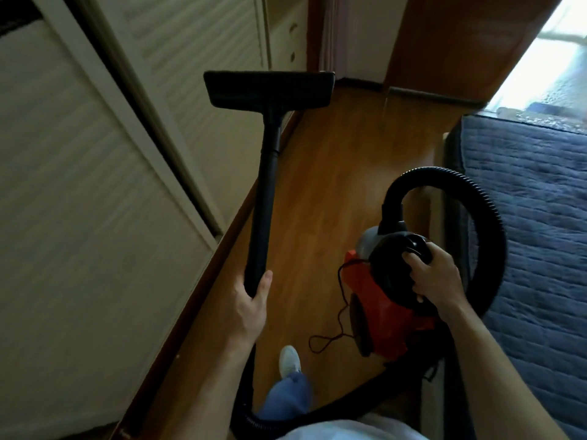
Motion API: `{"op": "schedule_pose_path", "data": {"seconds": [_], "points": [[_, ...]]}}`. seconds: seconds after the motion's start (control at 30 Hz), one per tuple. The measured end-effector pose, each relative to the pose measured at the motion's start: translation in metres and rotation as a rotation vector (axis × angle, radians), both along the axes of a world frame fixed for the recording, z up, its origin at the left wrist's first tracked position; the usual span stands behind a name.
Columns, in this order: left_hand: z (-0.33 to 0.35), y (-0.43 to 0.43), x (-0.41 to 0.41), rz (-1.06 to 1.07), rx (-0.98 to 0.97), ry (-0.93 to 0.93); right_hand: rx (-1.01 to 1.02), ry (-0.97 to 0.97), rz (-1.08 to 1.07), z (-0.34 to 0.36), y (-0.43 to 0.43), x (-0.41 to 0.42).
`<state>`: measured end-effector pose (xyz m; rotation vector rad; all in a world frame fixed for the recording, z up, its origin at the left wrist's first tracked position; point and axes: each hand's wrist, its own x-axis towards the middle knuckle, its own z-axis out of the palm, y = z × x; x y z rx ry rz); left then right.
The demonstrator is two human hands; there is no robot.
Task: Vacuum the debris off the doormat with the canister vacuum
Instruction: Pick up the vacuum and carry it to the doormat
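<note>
**Evidently in transit: vacuum in both hands, doormat not in view**

The left hand (251,296) is wrapped round the lower end of the rigid black wand (263,198), thumb up along the tube. The wand runs forward and away from that hand to the wide floor head (268,88), which hangs in the air, clear of the wooden floor (333,173).

The right hand (435,277) is closed over the black carry handle (413,246) on top of the red canister vacuum (381,300). The body sits directly under that hand and appears lifted off the floor. The ribbed hose (476,198) arches up ahead of the right hand and loops round its outer side. A thin cord (341,312) dangles on the inner side, toward the left hand.

No doormat can be made out with certainty; a bright doorway lies far ahead of the right hand.

The canister looks compact and light enough for one hand, though it will likely swing. The top handle is the sound place to hold it. The wand is stiff and steers best gripped low, as here. The hose is springy and may tug, and the loose cord could snag a foot.
</note>
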<state>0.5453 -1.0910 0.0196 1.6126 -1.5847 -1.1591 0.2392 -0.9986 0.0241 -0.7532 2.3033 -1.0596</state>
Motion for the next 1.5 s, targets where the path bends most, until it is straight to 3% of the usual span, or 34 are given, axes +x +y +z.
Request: {"op": "schedule_pose_path", "data": {"seconds": [0.57, 0.8, 1.0, 1.5], "points": [[-0.011, -0.198, -0.081, -0.202, 0.018, -0.069, -0.110, -0.087, -0.285, 0.000, -0.152, -0.076], [-0.025, -0.304, -0.172, -0.245, -0.070, -0.100, -0.071, -0.109, -0.325, -0.010, -0.231, -0.152], [-0.026, -0.393, -0.270, -0.299, -0.020, -0.139, -0.053, -0.107, -0.322, -0.007, -0.305, -0.238], [-0.014, -0.535, -0.439, -0.447, -0.098, -0.105, -0.056, -0.093, -0.389, -0.012, -0.443, -0.375]]}}
